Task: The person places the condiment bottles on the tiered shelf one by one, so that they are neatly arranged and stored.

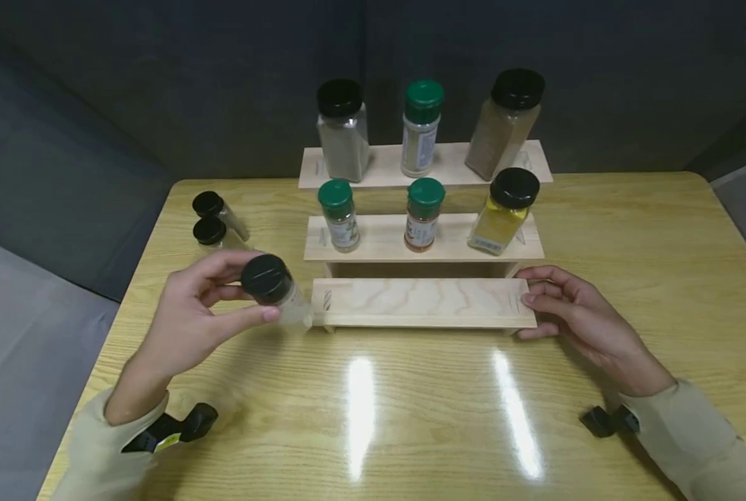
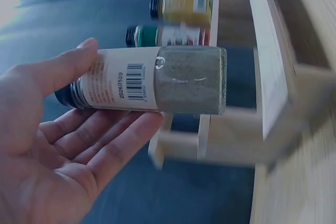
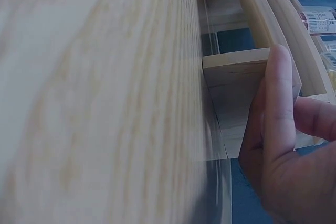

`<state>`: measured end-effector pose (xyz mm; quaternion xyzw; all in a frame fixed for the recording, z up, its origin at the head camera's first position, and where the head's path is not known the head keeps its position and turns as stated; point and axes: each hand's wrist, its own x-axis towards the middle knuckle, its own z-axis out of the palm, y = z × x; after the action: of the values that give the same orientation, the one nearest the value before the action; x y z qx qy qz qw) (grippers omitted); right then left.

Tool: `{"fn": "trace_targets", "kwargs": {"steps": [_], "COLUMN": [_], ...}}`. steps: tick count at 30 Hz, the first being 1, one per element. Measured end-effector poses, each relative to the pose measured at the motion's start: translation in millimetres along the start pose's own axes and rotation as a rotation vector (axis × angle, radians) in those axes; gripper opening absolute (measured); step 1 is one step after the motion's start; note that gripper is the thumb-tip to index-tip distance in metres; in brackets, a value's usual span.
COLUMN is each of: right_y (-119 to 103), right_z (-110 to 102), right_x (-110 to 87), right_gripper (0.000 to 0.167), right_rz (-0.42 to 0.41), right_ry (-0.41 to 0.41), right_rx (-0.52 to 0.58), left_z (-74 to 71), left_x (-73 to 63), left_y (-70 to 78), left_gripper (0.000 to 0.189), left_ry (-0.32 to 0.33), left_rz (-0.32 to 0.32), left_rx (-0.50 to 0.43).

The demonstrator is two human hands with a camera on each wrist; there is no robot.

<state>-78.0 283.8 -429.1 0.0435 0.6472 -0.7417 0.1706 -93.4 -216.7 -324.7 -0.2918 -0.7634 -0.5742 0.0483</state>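
My left hand (image 1: 188, 313) holds a clear spice jar (image 1: 293, 306) with a black lid, tilted, near the left end of a wooden three-tier spice rack (image 1: 423, 303). In the left wrist view the jar (image 2: 191, 80) shows greyish powder and a label with a barcode; the thumb lies on one side, the fingers on the other. At the rack's lowest tier, my right hand (image 1: 582, 320) grips the right end, thumb on top and fingers at the side. The right wrist view shows a finger (image 3: 280, 98) against the wooden end. The lowest tier bears no jars.
On the middle tier stand two green-lidded jars (image 1: 346, 233) and a black-lidded yellow one (image 1: 498, 226). The top tier carries two black-lidded jars (image 1: 344, 146) and a green-lidded jar (image 1: 418, 146). Two more black-lidded jars (image 1: 210, 229) are at the table's left.
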Motion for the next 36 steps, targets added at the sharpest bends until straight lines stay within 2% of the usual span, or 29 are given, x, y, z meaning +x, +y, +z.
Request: {"fn": "trace_targets", "kwargs": {"steps": [4, 10, 18, 24, 29, 36], "right_y": [0, 0, 1, 1, 2, 4], "right_z": [0, -1, 1, 2, 2, 1], "right_x": [0.1, 0.1, 0.9, 0.1, 0.1, -0.9], "right_gripper": [0.030, 0.031, 0.031, 0.031, 0.030, 0.030], "right_rz": [-0.002, -0.013, -0.016, -0.011, -0.024, -0.055], "right_ry": [0.000, -0.003, -0.010, -0.007, -0.014, -0.028], "right_rx": [-0.007, 0.002, 0.043, 0.051, 0.062, 0.100], "left_z": [23.8, 68.9, 124.8, 163.8, 187.2, 209.4], "left_x": [13.0, 34.9, 59.3, 77.7, 90.8, 100.6], "left_y": [4.9, 9.4, 11.4, 12.8, 12.3, 8.2], "left_gripper": [0.057, 0.057, 0.058, 0.059, 0.060, 0.059], "left_ry": [-0.052, -0.141, -0.250, -0.289, -0.295, -0.298], "left_rz": [-0.010, -0.035, -0.099, -0.099, -0.085, -0.112], "left_rx": [-0.032, -0.042, -0.091, -0.101, -0.081, -0.043]}}
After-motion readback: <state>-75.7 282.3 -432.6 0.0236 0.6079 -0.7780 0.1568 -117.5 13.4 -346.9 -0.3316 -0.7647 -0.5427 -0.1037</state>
